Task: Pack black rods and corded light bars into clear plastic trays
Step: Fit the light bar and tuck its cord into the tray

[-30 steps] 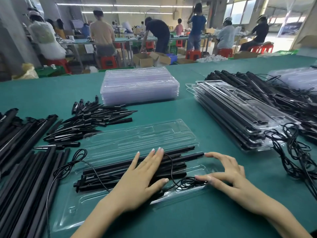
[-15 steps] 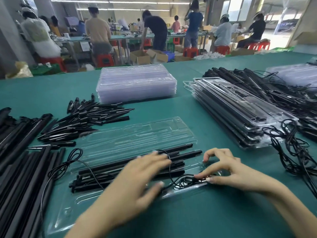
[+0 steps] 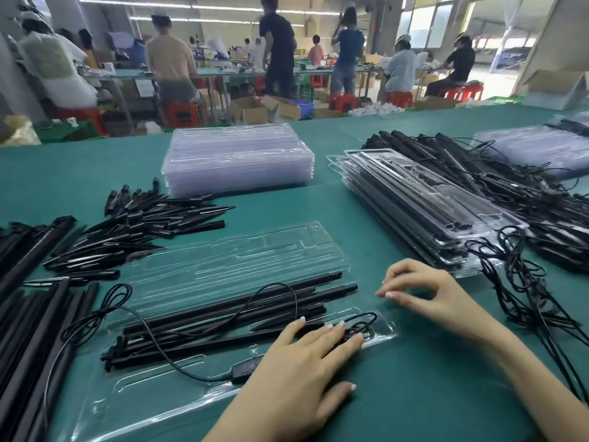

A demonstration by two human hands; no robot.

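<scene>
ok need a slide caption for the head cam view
Left hand presses the coiled cord and black rods into an open clear tray; right hand hovers beside it.

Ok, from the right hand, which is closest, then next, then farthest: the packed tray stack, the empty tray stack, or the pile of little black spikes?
From the right hand:
1. Packed tray stack, just beyond it, right side.
2. Empty tray stack, far middle.
3. Pile of black spikes, far left.

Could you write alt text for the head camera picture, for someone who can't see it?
A person's left hand presses long black rods and a coiled black cord into an open clear plastic tray on a green table; the right hand hovers beside it, fingers curled.
</scene>
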